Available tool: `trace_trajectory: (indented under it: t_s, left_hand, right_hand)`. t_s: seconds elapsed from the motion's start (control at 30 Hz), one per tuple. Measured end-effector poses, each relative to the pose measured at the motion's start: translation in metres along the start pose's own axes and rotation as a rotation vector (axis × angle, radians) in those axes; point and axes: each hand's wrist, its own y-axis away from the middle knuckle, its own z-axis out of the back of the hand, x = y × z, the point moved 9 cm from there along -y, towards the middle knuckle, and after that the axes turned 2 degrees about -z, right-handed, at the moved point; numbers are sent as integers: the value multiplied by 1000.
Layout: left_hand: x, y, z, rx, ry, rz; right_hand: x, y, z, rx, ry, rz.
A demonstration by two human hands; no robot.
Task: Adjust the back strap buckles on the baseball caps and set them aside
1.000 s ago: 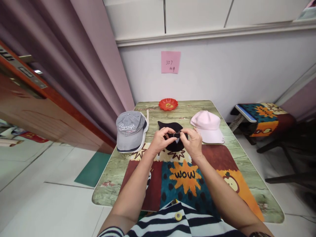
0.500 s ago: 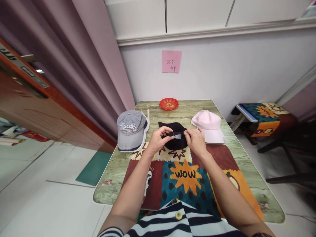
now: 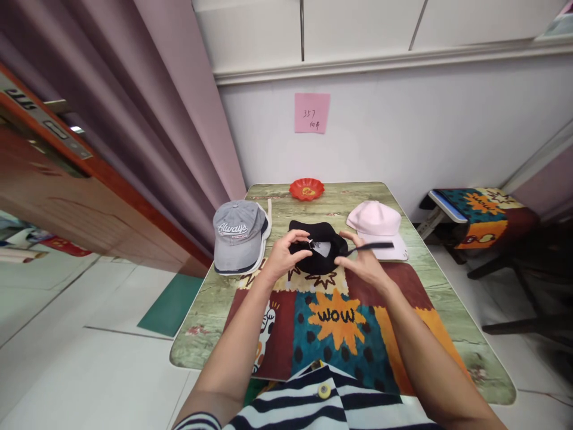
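Observation:
A black cap (image 3: 317, 263) is between my two hands at the middle of the table, its opening and grey inner label facing me. My left hand (image 3: 286, 254) pinches the cap's left back edge, by a small metal buckle. My right hand (image 3: 360, 258) is around the cap's right edge, thumb below and fingers above. A loose black strap (image 3: 378, 245) sticks out to the right across that hand. To the left lie stacked caps, a grey one (image 3: 237, 230) with "Always" lettering on top. A pale pink cap (image 3: 376, 221) lies just beyond my right hand.
A red scalloped dish (image 3: 307, 189) stands at the table's far edge, near the wall. A colourful "WOW" mat (image 3: 335, 322) covers the near part of the green wood-patterned table (image 3: 197, 334). A wooden door (image 3: 111, 191) and curtain are on the left, a dark chair on the right.
The black strap has come out to the right, its free end now pointing past my right hand. My right-hand fingers have spread wider, and the cap's opening shows more of the label.

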Motion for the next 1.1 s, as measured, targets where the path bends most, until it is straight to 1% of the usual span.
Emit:
trace_trajectory:
  t_s: [0.07, 0.13, 0.2, 0.27, 0.33, 0.43, 0.47, 0.53, 0.6, 0.63, 0.67, 0.73, 0.8, 0.87, 0.9, 0.97, 1.03, 1.1]
  left_hand:
    - [-4, 1, -2, 61, -143, -68]
    - [-6, 3, -4, 96, -246, -124]
    - [-8, 3, -5, 108, -283, -142]
    - [-12, 1, -4, 99, -272, -126]
    - [-22, -1, 4, 61, -216, -92]
    - [-44, -6, 24, -28, -28, -23]
    - [-51, -9, 32, -71, 61, 4]
    - [-62, -15, 47, -180, 260, 63]
    - [-62, -20, 55, -288, 459, 148]
    - [-56, -21, 54, -322, 555, 207]
    - [-47, -21, 48, -332, 653, 282]
    - [-21, -12, 23, -272, 855, 464]
    - [7, 12, -13, -140, 1054, 661]
    - [33, 46, -38, -86, 1194, 800]
    - [43, 64, -46, -79, 1246, 841]
    - [60, 98, -52, -104, 1286, 875]
    - [72, 129, -54, -125, 1255, 940]
    - [81, 153, -54, -148, 1173, 1035]
  right_hand:
    - [-1, 6, -1, 131, 205, 73]
    - [-8, 9, -4, 209, 337, 112]
    - [-14, 9, -4, 207, 418, 120]
    - [-11, 5, -1, 170, 421, 125]
    - [2, 0, 5, 141, 302, 133]
    - [31, -8, 23, 117, -51, 88]
    - [40, -10, 30, 108, -177, 44]
    - [55, -15, 42, 50, -404, -67]
    - [63, -18, 41, 10, -647, -189]
    - [63, -20, 35, -11, -772, -252]
    - [60, -21, 27, -34, -894, -313]
    - [44, -20, 5, -112, -1102, -429]
    - [14, -14, -19, -220, -1256, -563]
    - [-22, 1, -45, -302, -1357, -747]
    - [-39, 11, -57, -332, -1386, -841]
    - [-69, 34, -74, -398, -1396, -1041]
    - [-85, 51, -85, -389, -1388, -1125]
    - [-94, 63, -94, -354, -1402, -1171]
